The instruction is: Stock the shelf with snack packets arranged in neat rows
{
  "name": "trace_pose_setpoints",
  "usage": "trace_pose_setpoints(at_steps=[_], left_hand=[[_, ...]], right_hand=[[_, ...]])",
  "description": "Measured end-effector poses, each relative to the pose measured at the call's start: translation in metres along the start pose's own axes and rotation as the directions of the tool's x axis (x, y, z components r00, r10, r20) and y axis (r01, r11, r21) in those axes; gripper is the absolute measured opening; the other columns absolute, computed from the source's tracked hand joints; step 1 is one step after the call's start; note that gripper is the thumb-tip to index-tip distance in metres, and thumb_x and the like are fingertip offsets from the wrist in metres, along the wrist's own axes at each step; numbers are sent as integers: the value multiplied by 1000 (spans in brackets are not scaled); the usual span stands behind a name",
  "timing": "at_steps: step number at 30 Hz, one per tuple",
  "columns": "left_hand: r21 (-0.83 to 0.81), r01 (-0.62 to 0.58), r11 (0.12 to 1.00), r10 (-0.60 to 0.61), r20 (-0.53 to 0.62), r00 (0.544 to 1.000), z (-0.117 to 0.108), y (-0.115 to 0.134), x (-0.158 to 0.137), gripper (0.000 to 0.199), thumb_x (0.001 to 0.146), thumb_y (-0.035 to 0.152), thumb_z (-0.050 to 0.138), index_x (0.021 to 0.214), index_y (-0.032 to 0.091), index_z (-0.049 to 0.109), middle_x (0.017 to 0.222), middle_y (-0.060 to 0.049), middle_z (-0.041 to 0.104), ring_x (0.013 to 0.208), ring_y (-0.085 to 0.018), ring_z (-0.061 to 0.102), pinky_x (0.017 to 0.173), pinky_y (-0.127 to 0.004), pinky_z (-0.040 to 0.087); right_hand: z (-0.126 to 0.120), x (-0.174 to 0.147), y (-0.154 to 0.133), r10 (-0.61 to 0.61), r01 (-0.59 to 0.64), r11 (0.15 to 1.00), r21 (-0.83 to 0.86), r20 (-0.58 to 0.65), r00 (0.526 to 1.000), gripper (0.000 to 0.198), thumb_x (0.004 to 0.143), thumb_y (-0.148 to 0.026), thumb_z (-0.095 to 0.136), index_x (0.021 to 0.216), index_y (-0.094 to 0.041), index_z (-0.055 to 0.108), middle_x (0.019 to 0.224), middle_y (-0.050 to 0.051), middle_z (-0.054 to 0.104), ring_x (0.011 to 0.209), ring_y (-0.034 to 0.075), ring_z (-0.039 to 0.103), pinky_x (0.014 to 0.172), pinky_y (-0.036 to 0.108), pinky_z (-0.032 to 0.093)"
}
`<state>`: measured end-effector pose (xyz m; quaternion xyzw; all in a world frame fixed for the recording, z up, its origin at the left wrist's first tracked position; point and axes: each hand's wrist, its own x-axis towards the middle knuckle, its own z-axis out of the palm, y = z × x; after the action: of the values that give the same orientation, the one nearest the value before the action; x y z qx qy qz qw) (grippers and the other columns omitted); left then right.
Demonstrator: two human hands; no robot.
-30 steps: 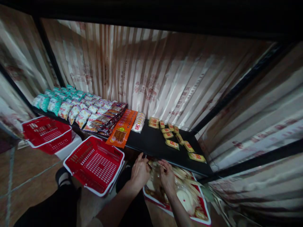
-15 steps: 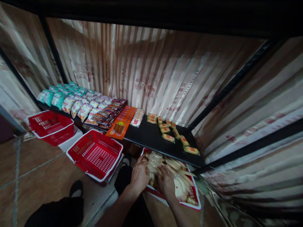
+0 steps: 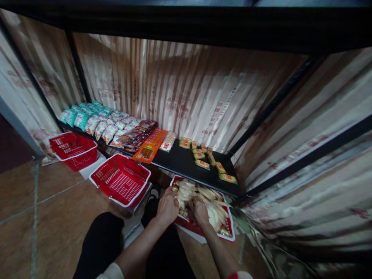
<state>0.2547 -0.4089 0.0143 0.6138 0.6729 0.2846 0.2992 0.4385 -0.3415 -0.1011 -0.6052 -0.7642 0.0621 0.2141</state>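
1. Basket, filled, at the person's feet, right of middle, just below the shelf front edge; its long axis runs left to right, dropping toward the right, roughly along the shelf edge.
2. Left hand at the filled basket's left end; fingers curled, bunched against the left side of the pale packs; fingertips partly hidden, can't tell if pinching or only touching.
3. Right hand over mid-basket; fingers bent, thumb side toward the pale packs; tips down among the contents; can't tell what, if anything, is gripped.
4. Key relation: pale packs lie between the two hands, heap's long axis pointing roughly away from the person toward the shelf; both hands border it, one per side, too close to call which is nearer; gap between hands narrow.
5. Right of the right hand, same basket: pale sticks fanned toward the shelf; white disc just beside the wrist; wrapped bits in the near right corner.
6. On shelf, left to right: teal bags, orange pack, white pack, yellow packs; all apart from both hands.
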Motion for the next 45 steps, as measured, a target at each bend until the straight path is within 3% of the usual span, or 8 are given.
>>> trace_pose_setpoints(at_steps=[4,9,18,32,45], left_hand=[[-3,4,1000,-3,48,999,21,6,-1,31,80,12,42,104,16,62,134,-8,49,114,-16,54,102,-26,36],[-19,-7,1000,8,63,998,39,13,4,32,78,11,43,103,17,63,129,-5,54,117,-17,51,103,-27,37],[-25,-51,998,55,163,985,53,19,-1,37,77,12,44,107,19,64,138,-6,46,115,-20,54,102,-30,40],[-40,-72,997,76,102,992,37,14,12,33,76,12,44,101,19,65,131,-5,52,118,-19,52,103,-29,39],[-49,-39,998,43,96,994,19,-17,37,32,77,13,45,101,20,65,131,-4,52,111,-16,56,100,-26,40]], right_hand=[[-7,0,1,13,-12,1000,23,-68,998,29,82,-20,34,73,-16,61,75,10,64,76,20,59,73,32,46],[-14,5,13,22,-3,995,100,-184,983,33,85,-30,33,87,-15,62,102,14,62,95,23,56,87,36,44],[-23,4,26,151,-73,950,304,-242,959,25,81,-37,34,73,-21,50,72,9,58,71,23,54,70,38,45],[-27,4,29,184,-110,939,327,-205,961,40,80,-56,32,68,-22,48,66,10,61,62,23,56,64,37,45],[-16,18,23,264,-208,907,367,-107,959,34,81,-51,33,77,-21,47,72,8,62,60,22,58,63,36,46]])
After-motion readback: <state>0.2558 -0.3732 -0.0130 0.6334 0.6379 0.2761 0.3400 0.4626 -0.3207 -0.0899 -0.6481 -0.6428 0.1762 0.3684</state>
